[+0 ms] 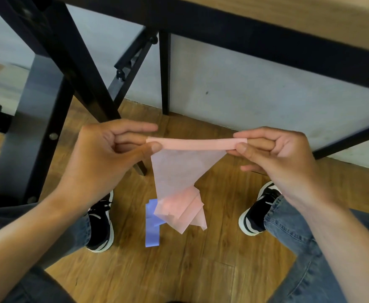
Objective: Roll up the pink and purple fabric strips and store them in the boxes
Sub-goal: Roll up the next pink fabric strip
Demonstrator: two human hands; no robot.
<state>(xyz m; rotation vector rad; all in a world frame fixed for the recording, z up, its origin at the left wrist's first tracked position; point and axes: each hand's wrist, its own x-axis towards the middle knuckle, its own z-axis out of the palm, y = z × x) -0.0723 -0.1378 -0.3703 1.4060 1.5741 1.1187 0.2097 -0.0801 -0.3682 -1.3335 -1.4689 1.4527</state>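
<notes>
**Rolling of the pink strip just begun, purple strip waiting on the floor**

A seated person looks down between their knees at a wooden floor (179,270). Nearest are 2 legs in blue jeans (299,237), 1 at each side, ending in 2 black-and-white shoes (101,221).

Between the shoes lies 1 purple strip (151,224), flat and unrolled, touching the floor. The loose tail of 1 pink strip (179,171) is heaped in folds partly over its right edge.

Above that, in mid-air, 2 bare hands hold the top end of the pink strip level between them. The left hand (111,154) pinches the left end of a thin rolled edge between thumb and curled fingers, with its index finger held out straight. The right hand (275,158) pinches the right end in the same way, thumb against curled fingers. Only a few turns appear to be wound; the rest hangs as a narrowing sheet down to the floor.

Farther off stand the black legs of a table (85,84) against a pale wall (244,95), with the wooden tabletop edge at the far top right.

As far as can be judged, the task is at an early stage: 0 strips fully rolled, 1 started, 1 untouched. No boxes are in view, so nothing shows as stored.
</notes>
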